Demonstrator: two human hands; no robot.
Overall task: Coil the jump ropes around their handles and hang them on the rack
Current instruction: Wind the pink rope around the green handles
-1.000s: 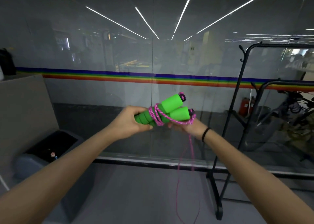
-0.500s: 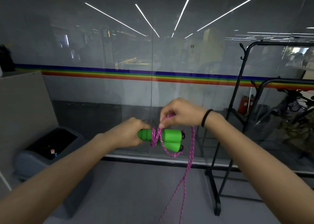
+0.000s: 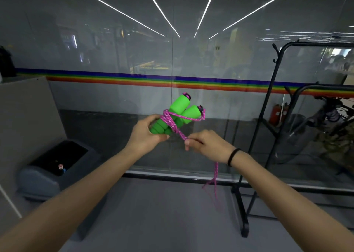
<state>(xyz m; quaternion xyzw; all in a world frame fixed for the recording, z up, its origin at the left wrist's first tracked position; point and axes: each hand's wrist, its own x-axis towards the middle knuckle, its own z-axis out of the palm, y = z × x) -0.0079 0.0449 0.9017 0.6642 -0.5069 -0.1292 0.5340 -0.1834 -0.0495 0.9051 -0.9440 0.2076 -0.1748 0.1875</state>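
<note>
Two green foam handles point(image 3: 181, 111) of a jump rope are held side by side, tips tilted up and to the right. My left hand point(image 3: 146, 134) grips their lower ends. A pink braided rope point(image 3: 172, 122) is wound a few turns around the handles' middle. My right hand point(image 3: 207, 146) pinches that rope just below and right of the handles, pulling it taut. The loose rest of the rope hangs down under my right wrist. The black metal rack point(image 3: 268, 106) stands to the right, nothing visible hanging on it.
A glass wall with a rainbow stripe point(image 3: 172, 79) runs straight ahead. A grey bin with a dark opening point(image 3: 55, 161) sits on the floor at the left, beside a grey cabinet point(image 3: 24, 106). Bicycles point(image 3: 325, 121) show behind the glass at right.
My right hand came down from above the handles to below and right of them, carrying the rope around. The handles tilted from level to pointing up-right.
</note>
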